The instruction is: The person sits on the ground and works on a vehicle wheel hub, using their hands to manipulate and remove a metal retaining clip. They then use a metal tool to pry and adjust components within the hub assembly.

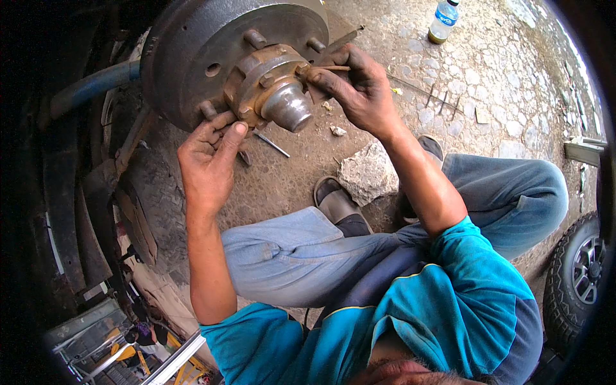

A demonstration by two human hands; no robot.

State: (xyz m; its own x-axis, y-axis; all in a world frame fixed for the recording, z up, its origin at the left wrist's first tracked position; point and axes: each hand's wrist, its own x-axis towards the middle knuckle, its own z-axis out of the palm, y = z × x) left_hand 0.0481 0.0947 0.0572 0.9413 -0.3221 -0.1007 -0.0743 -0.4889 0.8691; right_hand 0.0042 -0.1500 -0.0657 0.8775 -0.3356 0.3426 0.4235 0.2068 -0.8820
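Note:
A dark brake drum (pixel 186 54) with wheel studs stands at the top, a rusty hub (pixel 277 69) with bolt heads at its middle and a worn grey metal end (pixel 289 108) jutting toward me. My left hand (pixel 208 154) is at the hub's lower left edge, thumb and fingers pinched together; what lies between them is hidden. At the hub's right side, my right hand (pixel 359 90) pinches a thin rusty rod (pixel 332 68) between thumb and forefinger. A dark flat bar (pixel 343 40) sticks out behind that hand; I cannot tell whether it is held.
A thin metal rod (pixel 272 144) lies on the ground below the hub. A rough stone (pixel 369 172) sits beside my feet. Farther off are a plastic bottle (pixel 443 22) and slim metal pieces (pixel 443 102). A tyred wheel (pixel 577 276) stands at right; a blue bar (pixel 96 86) runs behind the drum.

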